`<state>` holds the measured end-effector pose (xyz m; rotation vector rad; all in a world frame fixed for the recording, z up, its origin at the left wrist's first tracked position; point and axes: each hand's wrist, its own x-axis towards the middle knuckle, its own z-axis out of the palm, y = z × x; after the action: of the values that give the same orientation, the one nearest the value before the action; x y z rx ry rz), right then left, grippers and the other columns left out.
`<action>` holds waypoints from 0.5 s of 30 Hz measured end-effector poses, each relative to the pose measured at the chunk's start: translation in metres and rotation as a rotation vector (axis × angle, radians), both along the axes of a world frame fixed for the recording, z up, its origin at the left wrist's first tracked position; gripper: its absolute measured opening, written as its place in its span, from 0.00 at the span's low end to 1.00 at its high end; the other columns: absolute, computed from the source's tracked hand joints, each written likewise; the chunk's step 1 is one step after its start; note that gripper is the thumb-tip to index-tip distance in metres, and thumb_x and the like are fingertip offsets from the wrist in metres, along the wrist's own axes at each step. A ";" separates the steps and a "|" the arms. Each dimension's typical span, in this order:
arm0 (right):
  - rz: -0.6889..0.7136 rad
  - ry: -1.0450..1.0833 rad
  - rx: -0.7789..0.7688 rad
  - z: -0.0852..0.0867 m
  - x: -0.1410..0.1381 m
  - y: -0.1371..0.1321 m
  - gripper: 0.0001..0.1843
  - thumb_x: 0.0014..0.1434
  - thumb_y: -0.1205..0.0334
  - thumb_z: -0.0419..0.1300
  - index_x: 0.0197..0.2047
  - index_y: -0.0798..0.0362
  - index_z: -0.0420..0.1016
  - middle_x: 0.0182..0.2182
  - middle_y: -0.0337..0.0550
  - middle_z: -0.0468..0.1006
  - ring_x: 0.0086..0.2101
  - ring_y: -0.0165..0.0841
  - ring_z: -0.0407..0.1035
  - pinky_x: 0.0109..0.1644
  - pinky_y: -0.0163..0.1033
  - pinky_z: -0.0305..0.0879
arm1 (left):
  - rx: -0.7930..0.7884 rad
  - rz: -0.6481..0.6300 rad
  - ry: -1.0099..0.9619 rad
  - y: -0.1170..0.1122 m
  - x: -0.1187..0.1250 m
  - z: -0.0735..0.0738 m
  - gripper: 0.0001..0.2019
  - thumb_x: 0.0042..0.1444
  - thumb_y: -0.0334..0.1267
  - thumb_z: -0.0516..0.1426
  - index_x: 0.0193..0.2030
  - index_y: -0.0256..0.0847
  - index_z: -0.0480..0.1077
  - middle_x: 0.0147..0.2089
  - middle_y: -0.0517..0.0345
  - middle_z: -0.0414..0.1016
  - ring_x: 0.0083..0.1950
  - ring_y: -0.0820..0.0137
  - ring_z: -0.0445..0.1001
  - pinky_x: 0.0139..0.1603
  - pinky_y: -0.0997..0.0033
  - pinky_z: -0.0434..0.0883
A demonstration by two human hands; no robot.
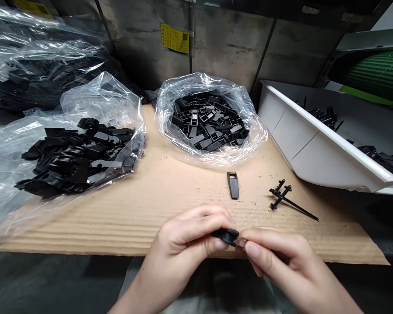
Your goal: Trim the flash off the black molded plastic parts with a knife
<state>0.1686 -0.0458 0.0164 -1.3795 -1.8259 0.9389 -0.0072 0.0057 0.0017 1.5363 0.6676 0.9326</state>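
Note:
My left hand (183,248) and my right hand (281,261) meet near the front edge of a sheet of cardboard (170,196). Both pinch a small black plastic part (227,236) between thumb and fingers. The left fingers grip its rounded end. The right fingertips close on its other end, where a small shiny bit shows. A single black wedge-shaped piece (233,184) lies on the cardboard just beyond my hands. A black sprue with thin rods (286,198) lies to its right.
A clear bag of black flat parts (81,152) lies at the left. A round clear bag of black wedge pieces (209,122) sits at the back centre. A white tray (314,144) with black parts slopes in at the right. More bagged parts (36,65) are piled at the back left.

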 end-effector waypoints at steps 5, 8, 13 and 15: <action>0.113 0.195 -0.263 0.006 0.013 -0.002 0.09 0.55 0.58 0.55 0.31 0.52 0.75 0.18 0.35 0.72 0.20 0.24 0.67 0.22 0.25 0.64 | 0.035 0.030 0.034 -0.001 -0.001 0.002 0.12 0.52 0.24 0.57 0.36 0.46 0.76 0.37 0.62 0.75 0.43 0.70 0.71 0.46 0.79 0.66; -0.076 0.138 -0.001 0.000 0.014 -0.010 0.11 0.56 0.65 0.55 0.42 0.47 0.73 0.26 0.37 0.77 0.21 0.25 0.69 0.25 0.26 0.68 | 0.028 0.045 0.056 -0.001 -0.001 0.003 0.10 0.52 0.26 0.57 0.35 0.45 0.75 0.36 0.61 0.75 0.42 0.69 0.72 0.45 0.79 0.66; -0.256 -0.201 0.548 -0.020 0.001 -0.018 0.20 0.55 0.71 0.56 0.51 0.49 0.68 0.30 0.42 0.76 0.31 0.32 0.71 0.35 0.34 0.68 | -0.020 0.074 0.099 0.000 0.000 0.005 0.07 0.52 0.29 0.58 0.35 0.44 0.74 0.37 0.62 0.75 0.41 0.70 0.72 0.41 0.81 0.66; -0.229 -0.180 0.523 -0.025 -0.005 -0.017 0.16 0.56 0.67 0.56 0.49 0.51 0.70 0.25 0.42 0.72 0.30 0.32 0.69 0.31 0.35 0.66 | -0.037 0.069 0.096 0.000 0.000 0.005 0.07 0.53 0.29 0.57 0.35 0.44 0.74 0.36 0.62 0.75 0.39 0.71 0.72 0.40 0.82 0.67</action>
<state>0.1631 -0.0628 -0.0090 -1.3219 -1.8195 0.1978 -0.0070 0.0055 0.0070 1.5403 0.8071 0.8976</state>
